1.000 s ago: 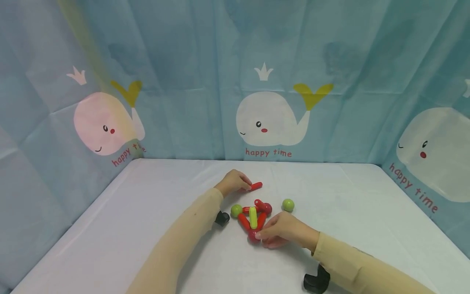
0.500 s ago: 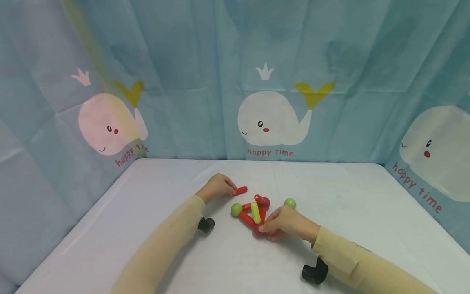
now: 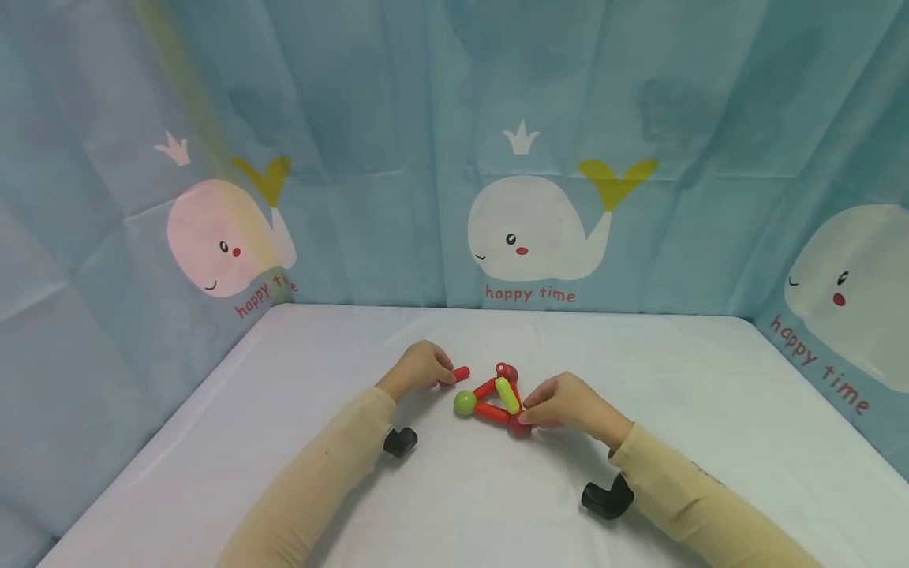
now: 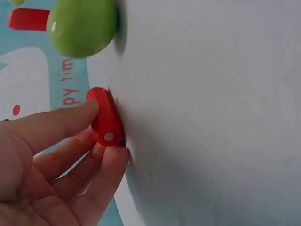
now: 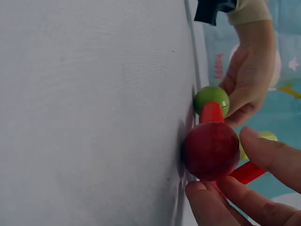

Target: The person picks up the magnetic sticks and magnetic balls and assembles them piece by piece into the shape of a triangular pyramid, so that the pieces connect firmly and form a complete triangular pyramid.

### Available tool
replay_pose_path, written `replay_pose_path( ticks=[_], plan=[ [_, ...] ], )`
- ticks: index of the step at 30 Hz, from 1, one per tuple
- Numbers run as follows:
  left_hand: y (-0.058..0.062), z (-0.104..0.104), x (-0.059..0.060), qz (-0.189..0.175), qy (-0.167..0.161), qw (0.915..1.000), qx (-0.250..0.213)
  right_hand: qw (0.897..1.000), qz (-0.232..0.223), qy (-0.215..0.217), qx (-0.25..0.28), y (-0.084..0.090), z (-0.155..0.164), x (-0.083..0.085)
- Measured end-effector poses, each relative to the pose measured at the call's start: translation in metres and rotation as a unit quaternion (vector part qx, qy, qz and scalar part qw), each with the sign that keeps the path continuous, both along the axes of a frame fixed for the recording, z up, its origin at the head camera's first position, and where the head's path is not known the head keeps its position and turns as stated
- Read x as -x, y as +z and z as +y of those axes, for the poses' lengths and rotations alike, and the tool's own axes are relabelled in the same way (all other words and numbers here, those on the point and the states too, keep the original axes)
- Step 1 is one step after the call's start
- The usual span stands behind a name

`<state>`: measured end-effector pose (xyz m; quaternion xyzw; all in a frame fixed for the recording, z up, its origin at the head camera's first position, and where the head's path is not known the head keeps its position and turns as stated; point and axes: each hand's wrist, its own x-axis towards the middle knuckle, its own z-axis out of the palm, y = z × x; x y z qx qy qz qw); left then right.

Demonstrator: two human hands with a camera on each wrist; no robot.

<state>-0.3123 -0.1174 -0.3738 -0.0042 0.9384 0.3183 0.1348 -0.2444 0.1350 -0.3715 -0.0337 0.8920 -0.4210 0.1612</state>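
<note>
My left hand (image 3: 419, 369) pinches a short red magnetic rod (image 4: 107, 117) between thumb and fingers; a round metal spot shows on its end. My right hand (image 3: 571, 406) grips a dark red ball (image 5: 210, 150) at the near corner of a triangle of red rods and balls lying on the table. A green ball (image 3: 465, 403) forms the left corner, joined by a red rod (image 3: 491, 412) to the gripped ball. Another red ball (image 3: 511, 374) is at the far corner, with a red rod (image 3: 501, 369) sticking up by it. A yellow-green rod (image 3: 507, 395) rises from the near corner.
The white table (image 3: 341, 489) reaches back to a blue whale-print curtain (image 3: 369, 237). Black wrist-worn pieces hang below the left sleeve (image 3: 401, 442) and the right sleeve (image 3: 607, 498).
My left hand has drawn the red rod leftward and nearer. My right hand has turned the triangle, its near corner going right and away. The loose green ball is now out of sight near my right hand.
</note>
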Motion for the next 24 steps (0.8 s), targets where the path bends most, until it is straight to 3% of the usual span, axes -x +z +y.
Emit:
replay_pose_path(
  ticks=[8, 18, 24],
  plan=[
    [-0.002, -0.005, -0.003, -0.015, -0.013, 0.9998, 0.001, 1.0, 0.007, 0.002, -0.029, -0.003, -0.001, 0.007],
    [-0.009, -0.011, -0.01, 0.0, 0.028, 0.9955, -0.091, 1.0, 0.0, 0.009, -0.019, 0.001, 0.001, 0.012],
    [-0.005, -0.008, -0.016, 0.016, 0.005, 0.9904, -0.137, 1.0, 0.013, 0.015, -0.023, 0.001, 0.004, 0.013]
  ],
)
